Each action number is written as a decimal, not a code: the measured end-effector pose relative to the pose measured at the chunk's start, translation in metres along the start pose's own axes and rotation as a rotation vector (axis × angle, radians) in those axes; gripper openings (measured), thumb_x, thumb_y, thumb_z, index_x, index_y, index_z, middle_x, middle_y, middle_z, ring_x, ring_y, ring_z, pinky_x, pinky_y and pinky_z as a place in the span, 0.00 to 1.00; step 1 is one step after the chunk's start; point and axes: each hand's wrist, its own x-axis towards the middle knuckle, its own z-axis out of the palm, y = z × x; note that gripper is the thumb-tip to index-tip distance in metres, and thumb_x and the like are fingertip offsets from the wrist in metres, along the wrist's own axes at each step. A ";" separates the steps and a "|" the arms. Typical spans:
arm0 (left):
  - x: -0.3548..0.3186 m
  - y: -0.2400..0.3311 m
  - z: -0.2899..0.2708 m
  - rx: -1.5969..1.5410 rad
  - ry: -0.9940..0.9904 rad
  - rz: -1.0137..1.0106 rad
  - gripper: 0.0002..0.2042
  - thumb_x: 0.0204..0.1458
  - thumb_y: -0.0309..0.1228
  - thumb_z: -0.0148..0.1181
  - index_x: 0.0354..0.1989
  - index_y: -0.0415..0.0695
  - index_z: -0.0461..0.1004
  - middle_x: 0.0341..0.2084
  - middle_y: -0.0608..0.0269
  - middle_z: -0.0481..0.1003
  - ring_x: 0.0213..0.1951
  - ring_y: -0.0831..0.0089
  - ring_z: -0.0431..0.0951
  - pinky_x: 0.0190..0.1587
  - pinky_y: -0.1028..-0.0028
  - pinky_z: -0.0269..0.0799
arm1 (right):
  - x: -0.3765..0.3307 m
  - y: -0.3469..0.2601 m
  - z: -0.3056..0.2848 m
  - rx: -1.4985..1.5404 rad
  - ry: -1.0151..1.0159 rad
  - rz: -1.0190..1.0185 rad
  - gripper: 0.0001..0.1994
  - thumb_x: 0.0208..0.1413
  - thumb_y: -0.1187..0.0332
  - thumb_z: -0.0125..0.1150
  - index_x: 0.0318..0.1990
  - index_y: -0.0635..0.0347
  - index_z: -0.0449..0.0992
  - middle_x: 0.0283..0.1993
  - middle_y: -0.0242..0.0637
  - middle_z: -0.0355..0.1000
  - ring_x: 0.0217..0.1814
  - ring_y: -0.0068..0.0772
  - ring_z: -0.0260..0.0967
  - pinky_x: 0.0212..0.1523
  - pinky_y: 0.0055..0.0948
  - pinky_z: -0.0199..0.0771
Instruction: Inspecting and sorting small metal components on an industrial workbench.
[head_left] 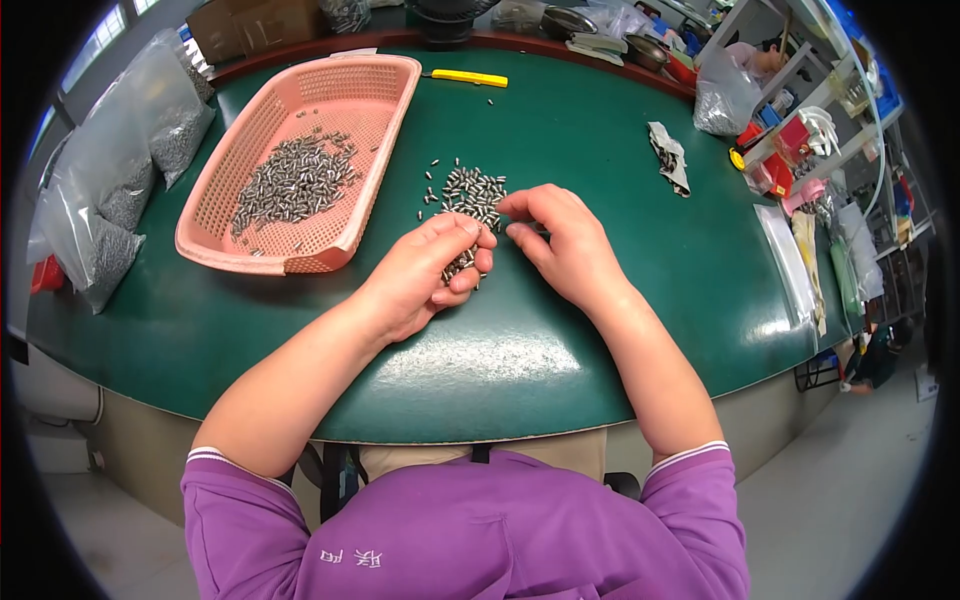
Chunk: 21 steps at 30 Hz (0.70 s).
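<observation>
Metal pins (472,190) heaped on the green surface (580,120), long axes pointing every which way — and here's the left hand (428,265), its grip curled around more of them! Right hand (568,240) beside the heap — grip spread, thumb and forefinger apart.

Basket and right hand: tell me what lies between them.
In the head view, the metal pieces lie there, their pile by the right hand and a few strays toward the basket; the left hand, holding more, is nearer the person.
</observation>
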 end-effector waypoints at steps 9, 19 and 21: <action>-0.002 0.003 0.003 0.020 0.037 -0.029 0.10 0.61 0.35 0.44 0.38 0.41 0.67 0.28 0.64 0.68 0.20 0.85 0.60 0.17 0.86 0.50 | -0.002 0.002 0.002 -0.135 -0.079 0.048 0.05 0.46 0.72 0.61 0.32 0.58 0.74 0.32 0.37 0.69 0.40 0.42 0.67 0.42 0.36 0.69; -0.001 0.000 0.001 0.057 0.054 0.012 0.08 0.57 0.29 0.52 0.43 0.41 0.66 0.30 0.66 0.68 0.22 0.87 0.60 0.18 0.87 0.50 | 0.000 -0.014 0.001 0.544 -0.140 0.322 0.04 0.56 0.71 0.56 0.37 0.60 0.72 0.36 0.34 0.66 0.38 0.28 0.66 0.41 0.27 0.69; -0.001 0.000 0.002 0.045 0.044 -0.001 0.08 0.57 0.27 0.53 0.44 0.42 0.66 0.31 0.66 0.69 0.22 0.87 0.60 0.18 0.87 0.50 | -0.002 -0.013 0.004 0.690 -0.168 0.262 0.04 0.58 0.71 0.54 0.38 0.60 0.71 0.38 0.32 0.65 0.38 0.21 0.65 0.40 0.23 0.68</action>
